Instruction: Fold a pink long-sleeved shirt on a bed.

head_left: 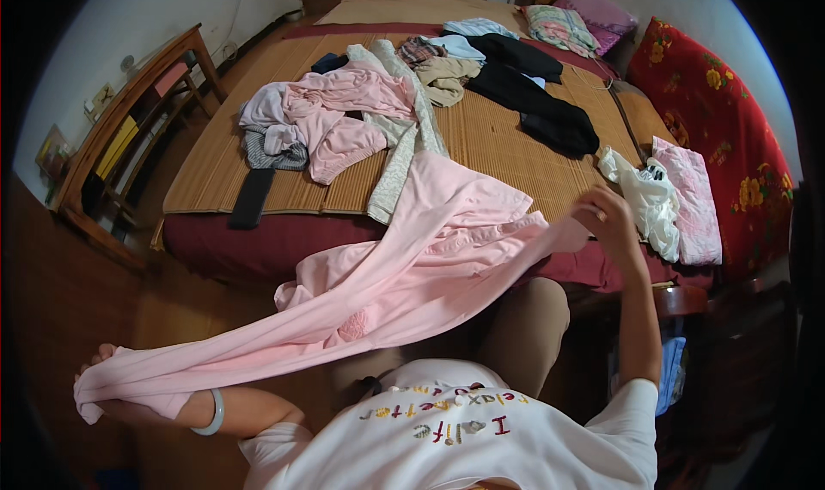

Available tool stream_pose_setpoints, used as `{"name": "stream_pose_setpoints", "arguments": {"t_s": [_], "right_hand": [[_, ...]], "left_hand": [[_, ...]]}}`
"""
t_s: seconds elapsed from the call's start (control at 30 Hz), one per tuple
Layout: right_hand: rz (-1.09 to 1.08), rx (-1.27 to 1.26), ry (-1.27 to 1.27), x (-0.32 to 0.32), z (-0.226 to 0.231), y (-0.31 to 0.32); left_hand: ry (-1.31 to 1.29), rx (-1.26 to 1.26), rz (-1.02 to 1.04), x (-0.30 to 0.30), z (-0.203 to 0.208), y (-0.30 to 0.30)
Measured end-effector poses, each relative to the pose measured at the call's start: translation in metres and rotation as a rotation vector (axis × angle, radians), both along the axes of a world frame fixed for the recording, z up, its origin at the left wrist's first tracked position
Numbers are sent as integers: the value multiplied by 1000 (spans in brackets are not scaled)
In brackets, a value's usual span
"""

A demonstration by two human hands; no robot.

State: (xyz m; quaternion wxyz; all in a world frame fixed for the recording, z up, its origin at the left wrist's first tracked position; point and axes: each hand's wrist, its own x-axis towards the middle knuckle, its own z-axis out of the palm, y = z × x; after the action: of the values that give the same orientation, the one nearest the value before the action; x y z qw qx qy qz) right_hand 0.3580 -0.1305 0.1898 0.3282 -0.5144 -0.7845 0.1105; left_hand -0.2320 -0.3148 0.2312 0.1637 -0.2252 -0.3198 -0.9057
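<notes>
A pale pink long-sleeved garment is stretched across in front of me, its middle partly resting on the near edge of the bed. My left hand, out at the far left, is closed on one end, and the cloth hides most of its fingers. At the right, my right hand pinches the other end above the bed edge. Beyond the garment lies a heap with another pink garment, a grey striped piece and a pale patterned piece.
A bed with a bamboo mat fills the middle. On it lie a black phone, black trousers, a white plastic bag and a folded pink patterned cloth. A red floral panel stands right, a wooden rack left.
</notes>
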Motion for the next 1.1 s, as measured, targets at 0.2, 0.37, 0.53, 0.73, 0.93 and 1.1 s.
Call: {"name": "stream_pose_setpoints", "arguments": {"t_s": [0.2, 0.37, 0.53, 0.73, 0.93, 1.1], "right_hand": [[192, -20, 37, -91, -34, 137], [181, -471, -40, -183, -65, 202], [242, -221, -362, -208, -139, 262], [182, -244, -370, -206, -133, 267], [197, -442, 377, -118, -77, 234], [292, -481, 689, -35, -37, 165]], "left_hand": [[15, -92, 201, -21, -22, -30], [321, -290, 135, -70, -63, -72], [205, -337, 418, -20, -44, -31], [41, -354, 97, -80, -39, -39], [-150, -431, 42, -45, 10, 16], [-38, -299, -94, -63, 31, 14]]}}
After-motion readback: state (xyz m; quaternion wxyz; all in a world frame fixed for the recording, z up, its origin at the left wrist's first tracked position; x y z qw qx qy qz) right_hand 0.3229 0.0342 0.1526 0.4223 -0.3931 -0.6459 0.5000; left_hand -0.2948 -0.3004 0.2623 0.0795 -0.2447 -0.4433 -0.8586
